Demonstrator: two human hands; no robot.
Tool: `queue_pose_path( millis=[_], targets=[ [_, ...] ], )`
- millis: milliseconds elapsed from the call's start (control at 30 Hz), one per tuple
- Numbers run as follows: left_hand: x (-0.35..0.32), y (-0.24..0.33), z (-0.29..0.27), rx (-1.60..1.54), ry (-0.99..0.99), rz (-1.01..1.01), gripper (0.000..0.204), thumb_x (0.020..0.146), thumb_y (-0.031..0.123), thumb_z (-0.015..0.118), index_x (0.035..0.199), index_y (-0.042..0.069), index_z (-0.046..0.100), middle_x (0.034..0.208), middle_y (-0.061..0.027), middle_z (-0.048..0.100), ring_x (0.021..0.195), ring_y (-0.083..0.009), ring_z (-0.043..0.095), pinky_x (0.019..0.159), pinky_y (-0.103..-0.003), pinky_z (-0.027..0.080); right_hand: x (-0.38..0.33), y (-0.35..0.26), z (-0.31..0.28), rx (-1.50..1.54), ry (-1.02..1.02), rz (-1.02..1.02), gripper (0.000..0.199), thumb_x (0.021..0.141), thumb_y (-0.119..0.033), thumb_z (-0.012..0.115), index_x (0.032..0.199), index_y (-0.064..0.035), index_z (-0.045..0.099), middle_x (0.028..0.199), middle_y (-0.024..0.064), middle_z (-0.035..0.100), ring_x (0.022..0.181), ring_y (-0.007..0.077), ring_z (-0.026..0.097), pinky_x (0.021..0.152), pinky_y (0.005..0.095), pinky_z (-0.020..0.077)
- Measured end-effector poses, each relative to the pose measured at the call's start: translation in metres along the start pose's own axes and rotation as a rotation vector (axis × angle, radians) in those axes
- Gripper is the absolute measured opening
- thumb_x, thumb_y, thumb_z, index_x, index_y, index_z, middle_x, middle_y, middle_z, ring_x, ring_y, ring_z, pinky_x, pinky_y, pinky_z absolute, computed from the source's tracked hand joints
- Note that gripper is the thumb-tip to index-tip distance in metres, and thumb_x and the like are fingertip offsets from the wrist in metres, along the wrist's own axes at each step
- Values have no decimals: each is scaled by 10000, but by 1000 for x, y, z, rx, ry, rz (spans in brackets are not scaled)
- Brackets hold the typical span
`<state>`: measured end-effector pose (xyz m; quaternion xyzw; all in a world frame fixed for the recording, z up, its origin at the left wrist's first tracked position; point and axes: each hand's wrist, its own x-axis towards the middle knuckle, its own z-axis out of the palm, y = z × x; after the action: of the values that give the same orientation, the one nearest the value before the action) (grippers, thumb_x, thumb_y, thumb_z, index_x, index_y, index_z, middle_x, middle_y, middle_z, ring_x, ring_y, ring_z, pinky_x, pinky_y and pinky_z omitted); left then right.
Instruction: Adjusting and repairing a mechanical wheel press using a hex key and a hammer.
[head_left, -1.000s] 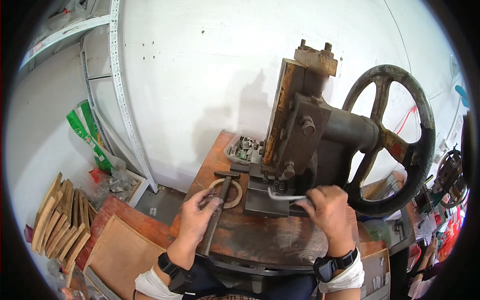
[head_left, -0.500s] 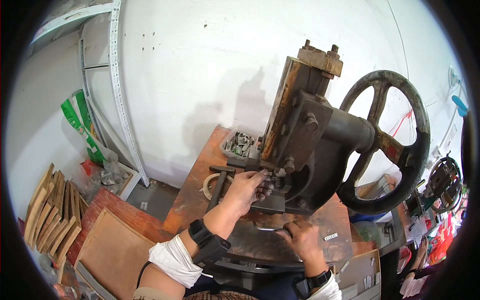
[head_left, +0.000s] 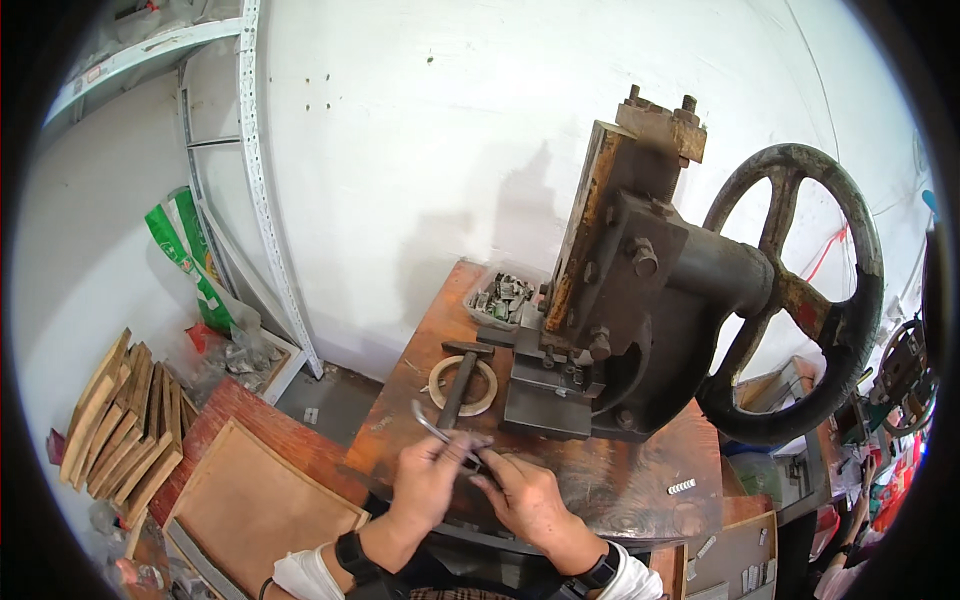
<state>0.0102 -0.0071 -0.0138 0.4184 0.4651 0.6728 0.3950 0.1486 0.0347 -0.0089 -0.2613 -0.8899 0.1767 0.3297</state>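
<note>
Close together over the near edge of the workbench, my left hand (head_left: 425, 483) and my right hand (head_left: 528, 497) both have their fingers closed. A thin curved silver metal rod (head_left: 428, 422) runs from beyond my left fingers toward the right fingertips, and both hands appear to grip it. A small grey bit shows where the fingertips meet; its kind cannot be made out. Just beyond lies a hammer (head_left: 459, 388) across a roll of tape (head_left: 490, 402). To the right of these stands a dark hand press (head_left: 625, 270), with no hand on its lower block (head_left: 548, 405).
A clear tub (head_left: 503, 297) of metal pieces sits behind the press, whose large handwheel (head_left: 868, 300) juts right. A ridged pale strip (head_left: 681, 487) lies on the bench (head_left: 640, 465). Left are stacked wooden boards (head_left: 120, 430) and a wooden tray (head_left: 260, 500). Another person's arm (head_left: 855, 520) shows far right.
My left hand has left the press's lower block and come back toward me. My right hand has moved left to meet it, bringing the metal rod. The view has shifted slightly.
</note>
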Motion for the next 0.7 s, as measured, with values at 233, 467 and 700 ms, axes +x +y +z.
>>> queue_pose_path(
  millis=[233,467,700],
  targets=[
    [162,30,-39,255,108,-20,219,895,199,436,822,9,518,506,0,409,382,-101,371,350,-246,300,-74,63,-36,-317,209,80,216,666,-74,692,865,-39,615,837,112,603,717,304,574,619,373,474],
    [331,-100,-27,1112,-190,287,229,781,261,545,833,59,640,695,-99,593,604,-207,561,562,-330,442,-100,54,-34,-335,293,265,127,741,-45,621,868,-34,619,904,166,594,853,341,577,715,394,488],
    [316,-53,25,1299,-360,145,425,755,401,611,892,1,651,880,-215,621,854,-347,593,774,-392,458,-96,56,-37,-317,261,265,126,731,-20,619,858,-19,613,882,171,586,828,346,571,708,403,486]
  ],
)
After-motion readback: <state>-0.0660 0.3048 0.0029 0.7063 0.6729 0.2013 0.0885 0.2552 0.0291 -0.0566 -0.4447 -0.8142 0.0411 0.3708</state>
